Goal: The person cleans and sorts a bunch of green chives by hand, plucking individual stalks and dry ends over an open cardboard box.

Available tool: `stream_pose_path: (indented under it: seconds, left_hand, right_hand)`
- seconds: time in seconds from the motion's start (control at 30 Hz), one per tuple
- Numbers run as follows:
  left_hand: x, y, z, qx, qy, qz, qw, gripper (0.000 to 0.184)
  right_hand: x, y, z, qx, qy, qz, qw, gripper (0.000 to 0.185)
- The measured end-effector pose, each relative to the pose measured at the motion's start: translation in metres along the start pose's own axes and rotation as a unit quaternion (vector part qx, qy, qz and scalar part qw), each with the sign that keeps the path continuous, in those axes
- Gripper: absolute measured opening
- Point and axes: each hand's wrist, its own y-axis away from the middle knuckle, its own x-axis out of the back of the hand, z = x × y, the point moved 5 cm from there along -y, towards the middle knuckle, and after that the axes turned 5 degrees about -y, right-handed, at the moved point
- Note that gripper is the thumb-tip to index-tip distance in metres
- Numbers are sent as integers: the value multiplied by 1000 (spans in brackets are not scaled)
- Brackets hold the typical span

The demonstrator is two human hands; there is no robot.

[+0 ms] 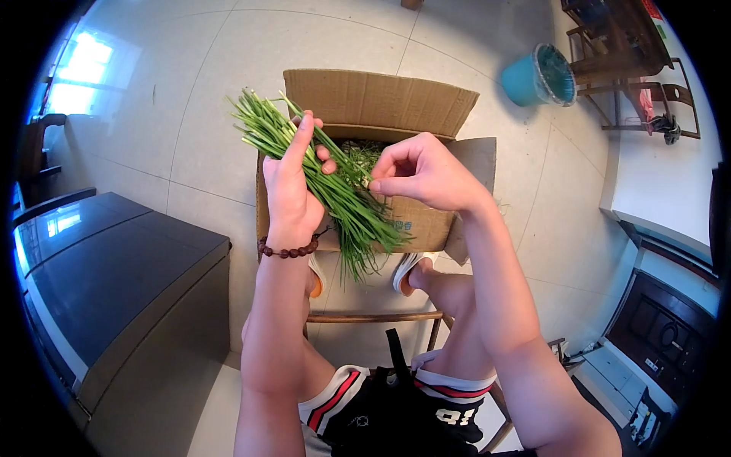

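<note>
A thick bunch of long green stalks [335,186] lies across my left hand [293,179], whose fingers and thumb are wrapped round it. The pale cut ends point up and left, and the leafy ends hang down to the right. My right hand [422,174] is beside the bunch, thumb and forefinger pinched together at its right edge; what they hold is too small to make out. Beneath both hands stands an open cardboard box [381,99] with its flaps spread. More green stalks [364,152] show inside it, partly hidden by my hands.
A dark cabinet [152,282] stands at the left. At the upper right are a blue bin [537,76] with a clear liner and wooden furniture [624,46]. My feet in sandals rest just below the box, and a wooden bar [373,317] crosses beneath my legs.
</note>
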Motion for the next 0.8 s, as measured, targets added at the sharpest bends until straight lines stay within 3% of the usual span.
stream_pose_path:
  seconds: [0.17, 0.37, 0.47, 0.53, 0.6, 0.8]
  left_hand:
    - [1, -1, -2, -4, -23, -2, 1000, 23]
    - [8, -3, 1, -42, -18, 26, 999, 21]
    - [23, -10, 4, -2, 36, 67, 997, 13]
    - [16, -3, 17, 7, 82, 38, 996, 13]
    - [15, -2, 16, 2, 82, 37, 996, 12]
    - [14, -6, 10, 10, 104, 13, 994, 13]
  right_hand:
    - [2, 0, 1, 12, 34, 11, 999, 7]
    - [22, 6, -4, 33, -33, 52, 998, 12]
    - [40, 13, 0, 31, -19, 62, 997, 12]
    - [45, 17, -3, 33, -21, 75, 996, 10]
    - [53, 18, -7, 30, 24, 152, 988, 14]
    - [50, 6, 10, 17, 114, 158, 981, 19]
